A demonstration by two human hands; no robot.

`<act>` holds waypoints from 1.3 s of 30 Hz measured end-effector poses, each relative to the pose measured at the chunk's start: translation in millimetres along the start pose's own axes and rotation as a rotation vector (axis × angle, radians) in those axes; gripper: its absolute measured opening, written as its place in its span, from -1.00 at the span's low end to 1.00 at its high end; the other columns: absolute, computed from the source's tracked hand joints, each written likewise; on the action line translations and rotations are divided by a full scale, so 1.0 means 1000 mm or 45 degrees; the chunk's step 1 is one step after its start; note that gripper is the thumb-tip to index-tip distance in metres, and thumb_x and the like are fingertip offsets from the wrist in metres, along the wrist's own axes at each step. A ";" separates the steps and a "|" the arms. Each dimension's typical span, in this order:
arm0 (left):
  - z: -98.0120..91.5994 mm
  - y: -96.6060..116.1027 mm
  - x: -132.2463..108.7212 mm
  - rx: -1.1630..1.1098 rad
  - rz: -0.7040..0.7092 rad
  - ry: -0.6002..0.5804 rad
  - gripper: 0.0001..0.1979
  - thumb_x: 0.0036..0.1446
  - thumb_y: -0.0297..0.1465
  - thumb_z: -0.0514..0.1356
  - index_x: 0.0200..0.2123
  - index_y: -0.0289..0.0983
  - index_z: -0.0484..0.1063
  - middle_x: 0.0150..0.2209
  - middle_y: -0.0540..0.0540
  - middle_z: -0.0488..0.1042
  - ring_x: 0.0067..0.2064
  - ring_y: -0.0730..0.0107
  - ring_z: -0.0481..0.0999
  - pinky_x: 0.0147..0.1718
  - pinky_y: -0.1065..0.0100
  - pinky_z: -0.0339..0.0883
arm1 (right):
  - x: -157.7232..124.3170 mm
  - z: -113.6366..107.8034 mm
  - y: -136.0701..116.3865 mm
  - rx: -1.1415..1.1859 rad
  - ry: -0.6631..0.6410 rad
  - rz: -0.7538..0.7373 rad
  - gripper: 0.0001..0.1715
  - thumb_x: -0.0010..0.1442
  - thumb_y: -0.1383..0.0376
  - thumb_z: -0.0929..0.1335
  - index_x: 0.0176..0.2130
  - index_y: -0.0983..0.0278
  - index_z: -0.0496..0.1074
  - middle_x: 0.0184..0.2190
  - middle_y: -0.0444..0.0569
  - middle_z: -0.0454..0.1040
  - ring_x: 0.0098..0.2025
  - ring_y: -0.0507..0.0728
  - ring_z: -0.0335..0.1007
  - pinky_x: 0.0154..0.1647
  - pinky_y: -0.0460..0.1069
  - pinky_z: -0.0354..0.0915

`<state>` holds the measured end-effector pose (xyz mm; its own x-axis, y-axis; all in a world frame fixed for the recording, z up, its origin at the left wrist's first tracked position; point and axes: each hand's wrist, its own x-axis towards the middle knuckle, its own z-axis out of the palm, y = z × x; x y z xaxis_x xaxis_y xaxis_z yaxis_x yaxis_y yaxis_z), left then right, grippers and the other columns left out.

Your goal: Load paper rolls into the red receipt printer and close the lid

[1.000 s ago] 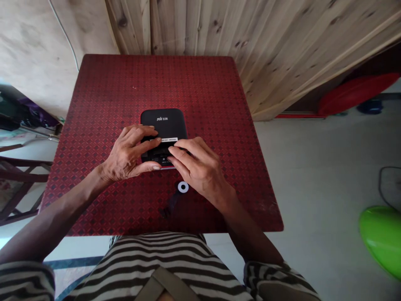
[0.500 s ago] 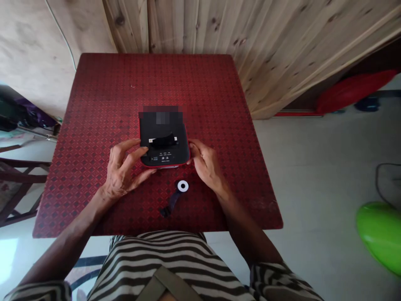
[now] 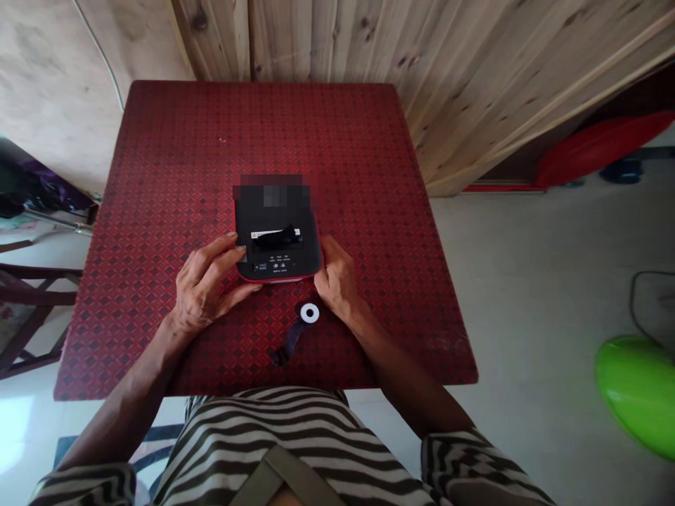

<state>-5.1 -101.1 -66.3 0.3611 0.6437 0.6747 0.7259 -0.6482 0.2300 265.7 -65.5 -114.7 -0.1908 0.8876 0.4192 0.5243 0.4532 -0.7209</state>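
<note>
A black, box-like device with a red rim lies on the red patterned table, part of its far end blurred out. White print marks its near side, and a dark strip lies across a white label on top. My left hand grips the left near corner, fingertips on the top and side, thumb along the front edge. Against the right side my right hand is closed, its fingertips partly hidden behind the device. A small white-sided roll with a dark tail of ribbon rests nearer me.
The red table stands against a plank wall. On the left is a dark wooden chair. To the right, a green rounded object sits on the pale floor, with a red object farther back.
My right hand has shifted slightly, its fingers now tucked closer along the device's right side. My left hand keeps nearly the same hold. The device and roll stay in place.
</note>
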 end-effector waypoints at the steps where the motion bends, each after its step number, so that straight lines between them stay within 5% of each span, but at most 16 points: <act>1: 0.000 0.000 0.000 -0.004 0.002 0.005 -0.21 0.16 -0.17 0.50 0.39 -0.08 0.32 0.23 -0.23 0.54 0.18 0.07 0.64 0.11 0.14 0.63 | 0.000 0.001 0.000 -0.011 0.000 -0.004 -0.72 0.50 0.31 0.17 -0.10 0.21 0.44 -0.21 0.01 0.53 -0.19 0.16 0.49 -0.10 0.10 0.47; 13: -0.004 -0.007 0.007 -0.099 -0.058 -0.047 -0.40 0.13 -0.08 0.51 0.18 -0.02 0.46 0.24 -0.19 0.46 0.15 0.03 0.60 -0.03 0.01 0.68 | -0.002 0.003 0.001 0.013 0.033 -0.012 -0.73 0.48 0.34 0.17 -0.10 0.20 0.43 -0.20 0.02 0.53 -0.17 0.18 0.50 -0.08 0.12 0.48; 23: 0.003 -0.002 0.001 -0.127 -0.159 -0.049 -0.37 0.19 -0.04 0.45 0.21 -0.10 0.34 0.17 -0.21 0.48 0.19 0.06 0.57 0.13 -0.03 0.60 | -0.002 0.005 -0.005 -0.070 0.001 -0.022 -0.69 0.50 0.34 0.16 -0.13 0.19 0.44 -0.23 0.02 0.56 -0.20 0.17 0.52 -0.13 0.08 0.46; 31: 0.007 -0.002 -0.004 -0.119 -0.125 0.039 -0.32 0.21 -0.10 0.46 0.27 -0.15 0.30 0.17 -0.24 0.51 0.19 0.10 0.59 0.14 0.04 0.60 | 0.037 -0.039 -0.040 -0.253 0.102 -0.158 -0.77 0.48 0.33 0.31 0.00 0.23 0.56 -0.13 0.07 0.66 -0.13 0.18 0.58 -0.04 0.10 0.48; 35: 0.010 0.001 -0.006 -0.154 -0.117 0.080 -0.32 0.18 -0.15 0.49 0.25 -0.21 0.33 0.18 -0.27 0.52 0.19 0.12 0.61 0.15 0.09 0.61 | 0.080 -0.034 -0.072 -0.454 -0.301 -0.372 -0.79 0.47 0.36 0.35 -0.12 0.23 0.62 -0.14 0.05 0.67 -0.03 0.21 0.52 0.09 0.14 0.42; 39: 0.013 0.004 -0.009 -0.163 -0.105 0.095 -0.30 0.17 -0.15 0.49 0.27 -0.23 0.35 0.13 -0.26 0.55 0.16 0.12 0.64 0.12 0.15 0.63 | 0.117 -0.011 -0.090 -0.757 -0.827 -0.228 -0.73 0.43 0.49 0.31 -0.08 0.37 0.63 -0.11 0.19 0.68 -0.06 0.26 0.59 -0.01 0.13 0.40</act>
<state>2.0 -104.0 -80.1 0.2551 0.6679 0.6991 0.6688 -0.6441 0.3713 204.8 -3.6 5.3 -0.6483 0.7609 -0.0271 0.7501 0.6321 -0.1944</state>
